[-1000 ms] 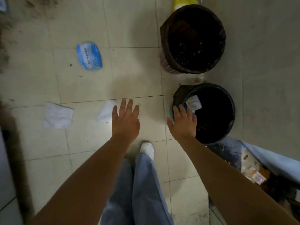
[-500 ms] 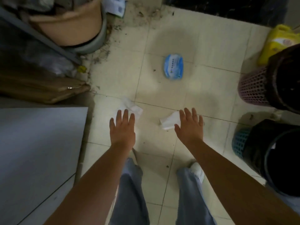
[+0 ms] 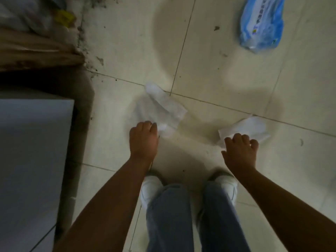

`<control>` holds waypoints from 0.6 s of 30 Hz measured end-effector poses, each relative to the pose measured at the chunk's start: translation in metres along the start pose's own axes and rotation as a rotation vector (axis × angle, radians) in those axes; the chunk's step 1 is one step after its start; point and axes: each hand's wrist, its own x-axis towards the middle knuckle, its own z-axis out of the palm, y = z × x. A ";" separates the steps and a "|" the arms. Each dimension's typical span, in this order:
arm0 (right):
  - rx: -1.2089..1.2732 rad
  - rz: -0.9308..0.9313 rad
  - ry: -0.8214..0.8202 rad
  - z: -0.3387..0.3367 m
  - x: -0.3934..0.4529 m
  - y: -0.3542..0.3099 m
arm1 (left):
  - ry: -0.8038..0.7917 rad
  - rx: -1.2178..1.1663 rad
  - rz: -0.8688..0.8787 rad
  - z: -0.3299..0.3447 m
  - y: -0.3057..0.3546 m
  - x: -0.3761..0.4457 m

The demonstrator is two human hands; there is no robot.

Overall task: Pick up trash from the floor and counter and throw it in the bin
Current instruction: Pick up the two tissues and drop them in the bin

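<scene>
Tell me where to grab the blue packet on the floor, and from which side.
Judging from its pose, pinch the blue packet at its crumpled near end, coming from above on the right hand's side. It lies flat on the tile, so there is no edge to get under; the loose, wrinkled plastic there should bunch between fingers. Both hands are at tissues now.

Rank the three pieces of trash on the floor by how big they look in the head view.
1. Left tissue
2. Blue packet, close to the left tissue and cut off by the frame edge, so unsure
3. Right tissue, partly hidden by the right hand
</scene>
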 end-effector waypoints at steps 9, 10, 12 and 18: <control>0.105 -0.030 0.054 0.007 0.021 0.001 | 0.049 0.024 0.013 0.018 -0.006 0.030; 0.118 -0.039 0.055 0.005 0.020 0.001 | 0.050 0.021 0.033 0.017 -0.006 0.031; 0.132 -0.061 0.045 0.003 0.019 0.000 | 0.033 0.019 0.086 0.019 -0.005 0.033; 0.176 -0.086 0.057 0.003 0.021 0.001 | 0.095 0.002 0.138 0.033 -0.007 0.030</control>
